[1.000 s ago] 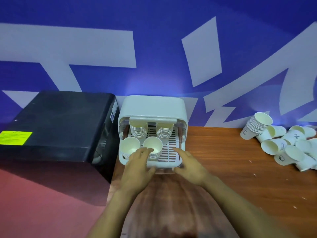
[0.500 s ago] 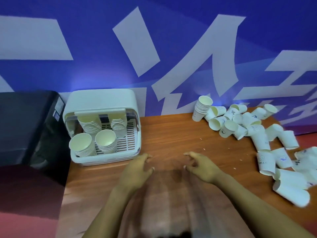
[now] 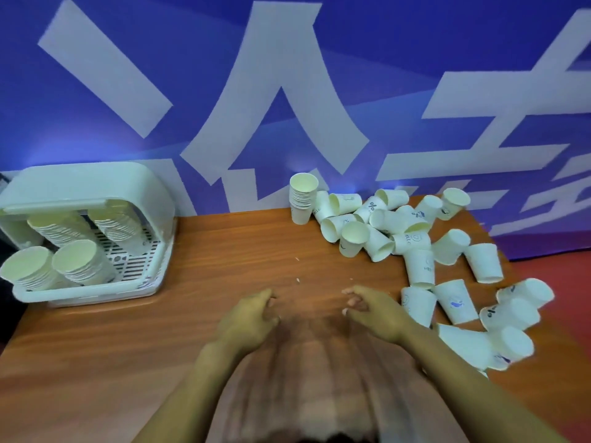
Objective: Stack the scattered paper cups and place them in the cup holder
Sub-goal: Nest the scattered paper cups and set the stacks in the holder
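Both hands, left [image 3: 248, 318] and right [image 3: 372, 311], withdrew from holder [image 3: 96, 187], empty, loosely curled, beside cups [image 3: 419, 302].

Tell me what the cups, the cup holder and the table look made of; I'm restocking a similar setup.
Cups: paper, matte white with small prints, thin rolled rims. Cup holder: likely moulded plastic, smooth pale shell with rounded corners and a slotted floor. Table: wood grain, slight sheen; solid wood or laminate, can't tell.
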The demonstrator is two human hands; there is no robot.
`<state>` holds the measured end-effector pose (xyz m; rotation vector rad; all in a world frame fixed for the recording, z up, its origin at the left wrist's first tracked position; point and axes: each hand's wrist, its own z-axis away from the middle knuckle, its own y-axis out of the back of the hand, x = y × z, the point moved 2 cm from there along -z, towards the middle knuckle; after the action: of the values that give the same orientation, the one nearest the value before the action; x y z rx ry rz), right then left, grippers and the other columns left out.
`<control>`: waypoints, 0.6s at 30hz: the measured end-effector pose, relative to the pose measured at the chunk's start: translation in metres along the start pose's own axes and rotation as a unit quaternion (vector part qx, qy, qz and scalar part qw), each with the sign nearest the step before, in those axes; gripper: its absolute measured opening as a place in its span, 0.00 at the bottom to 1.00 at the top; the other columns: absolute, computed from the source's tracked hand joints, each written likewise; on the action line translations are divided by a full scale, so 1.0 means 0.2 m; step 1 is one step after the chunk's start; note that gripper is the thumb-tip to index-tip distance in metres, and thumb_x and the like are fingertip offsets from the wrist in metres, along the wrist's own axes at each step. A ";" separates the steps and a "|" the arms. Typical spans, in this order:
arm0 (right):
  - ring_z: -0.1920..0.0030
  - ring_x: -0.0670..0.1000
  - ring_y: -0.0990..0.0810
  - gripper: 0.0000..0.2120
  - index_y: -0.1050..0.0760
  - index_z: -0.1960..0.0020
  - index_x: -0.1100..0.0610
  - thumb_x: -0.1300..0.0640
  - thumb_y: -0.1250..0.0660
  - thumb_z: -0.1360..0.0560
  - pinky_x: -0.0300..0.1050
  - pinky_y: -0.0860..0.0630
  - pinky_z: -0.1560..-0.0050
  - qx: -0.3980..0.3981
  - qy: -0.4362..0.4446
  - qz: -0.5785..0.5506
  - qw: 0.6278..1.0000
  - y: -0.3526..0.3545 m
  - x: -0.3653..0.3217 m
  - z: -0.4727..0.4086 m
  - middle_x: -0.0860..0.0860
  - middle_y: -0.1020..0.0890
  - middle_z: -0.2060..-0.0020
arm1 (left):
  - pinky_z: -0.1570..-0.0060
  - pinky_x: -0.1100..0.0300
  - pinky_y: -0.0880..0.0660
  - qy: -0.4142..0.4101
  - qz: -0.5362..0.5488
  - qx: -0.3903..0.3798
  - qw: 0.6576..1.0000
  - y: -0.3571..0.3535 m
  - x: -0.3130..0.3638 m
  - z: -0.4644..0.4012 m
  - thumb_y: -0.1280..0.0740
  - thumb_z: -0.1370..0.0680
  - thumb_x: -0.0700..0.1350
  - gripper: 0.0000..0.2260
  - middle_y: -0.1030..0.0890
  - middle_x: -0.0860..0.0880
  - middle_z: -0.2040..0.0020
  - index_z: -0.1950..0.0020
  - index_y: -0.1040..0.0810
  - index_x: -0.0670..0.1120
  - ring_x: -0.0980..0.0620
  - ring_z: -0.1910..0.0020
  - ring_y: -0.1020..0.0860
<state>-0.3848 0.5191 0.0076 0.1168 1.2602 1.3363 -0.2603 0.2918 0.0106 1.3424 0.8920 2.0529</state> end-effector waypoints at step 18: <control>0.50 0.46 0.25 0.26 0.28 0.40 0.46 0.37 0.30 0.35 0.41 0.28 0.54 -0.062 -0.004 0.239 0.969 0.38 0.84 0.42 0.44 0.22 0.49 | 0.33 0.45 0.34 0.040 -0.031 -0.101 0.994 -0.83 0.98 -0.41 0.35 0.24 0.57 0.32 0.37 0.49 0.27 0.24 0.46 0.55 0.43 0.30 0.35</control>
<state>-0.4173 0.7186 -0.0069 0.3545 1.1779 1.8220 -0.3977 0.5219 -0.0265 1.1181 0.7278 2.0991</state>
